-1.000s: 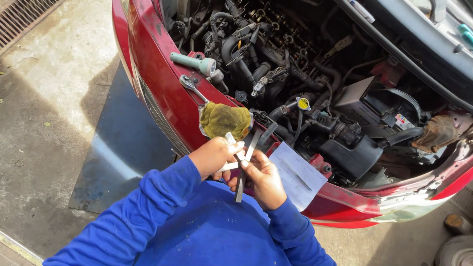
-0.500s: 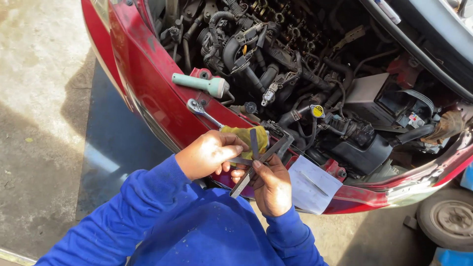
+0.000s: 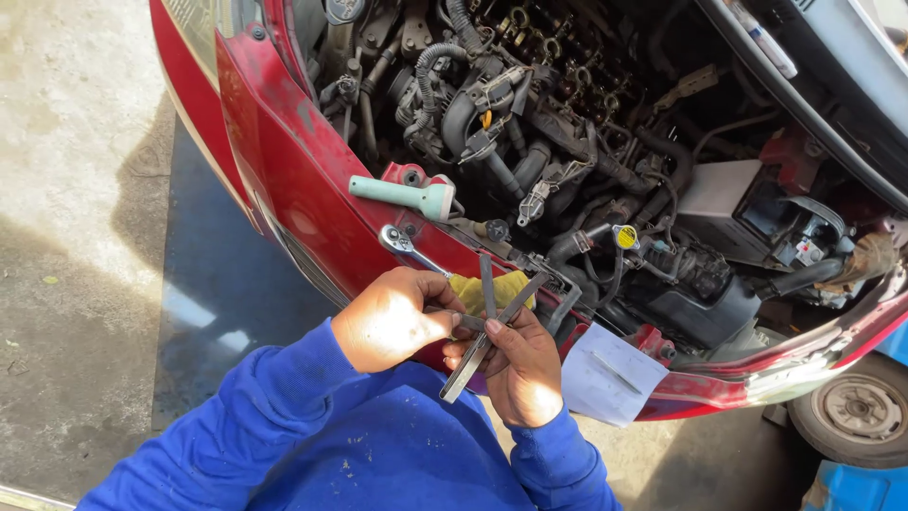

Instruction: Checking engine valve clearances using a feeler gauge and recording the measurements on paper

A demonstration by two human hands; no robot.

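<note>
Two bare hands in blue sleeves, low centre of the frame. Left hand (image 3: 392, 317) curled shut around the pivot end of a fanned set of thin metal gauge blades (image 3: 492, 322); right hand (image 3: 520, 364) just beside it, thumb and fingers pinched on the same blades from below. Three blades countable: one pointing up, one angled to the upper right, one longer strip running down-left between the two hands. More leaves possibly hidden in the grip; cannot tell. One yellow rag (image 3: 492, 289) tucked behind the blades, touching the left fingers.

Above the hands, along the red front panel (image 3: 284, 161) of the car: one ratchet wrench (image 3: 407, 246) lying at centre, one pale green handled tool (image 3: 402, 196) slightly higher and to the left. One sheet of white paper (image 3: 610, 374) with one pen resting on it, at lower right of the hands on the bumper. Open engine bay (image 3: 567, 123) filling the upper middle and right, one yellow cap (image 3: 625, 237) near its centre. One wheel (image 3: 861, 412) at the lower right edge. Concrete ground (image 3: 76, 189) at left.
</note>
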